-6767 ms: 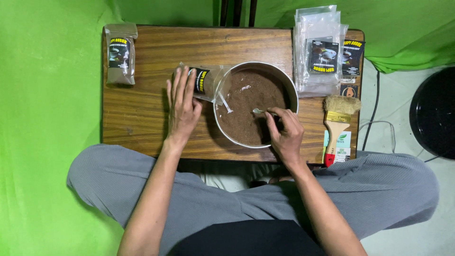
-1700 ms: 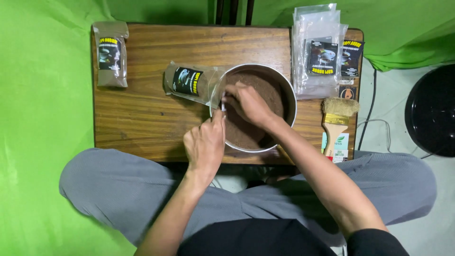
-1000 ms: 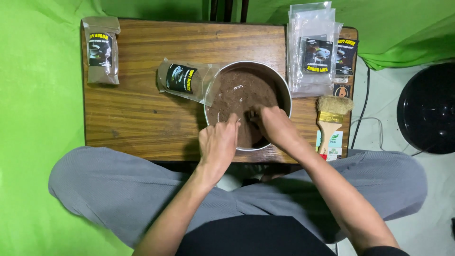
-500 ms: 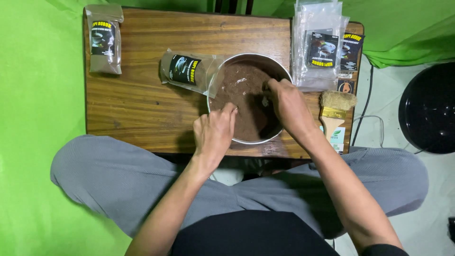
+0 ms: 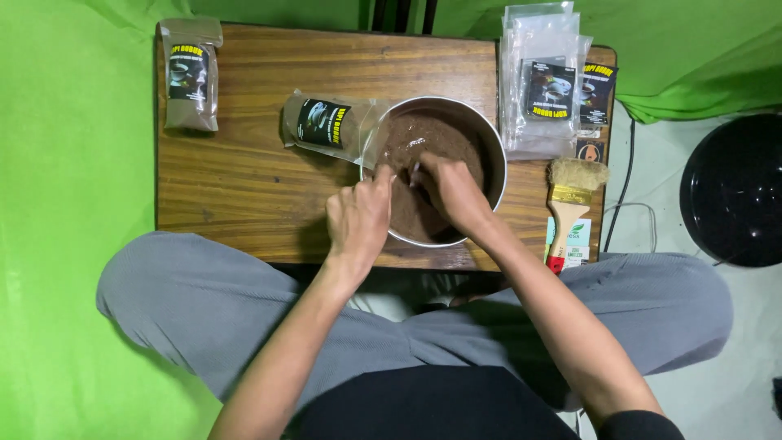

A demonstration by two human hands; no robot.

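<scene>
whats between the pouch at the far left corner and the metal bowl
In the head view, another clear pouch lies between the corner pouch and the bowl, its end overlapping the rim.

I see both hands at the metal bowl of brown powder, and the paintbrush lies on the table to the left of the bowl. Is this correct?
Not quite. The head view shows the paintbrush lying to the right of the metal bowl, not the left. The rest holds: the left hand and right hand are both at the bowl of brown powder.

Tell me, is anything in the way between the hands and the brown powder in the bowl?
Nothing visible blocks them. The right hand is already inside the metal bowl, down on the brown powder, holding something small and pale. The left hand rests at the bowl's near-left rim. The partly filled pouch leans on the rim farther back, off to the side.
</scene>
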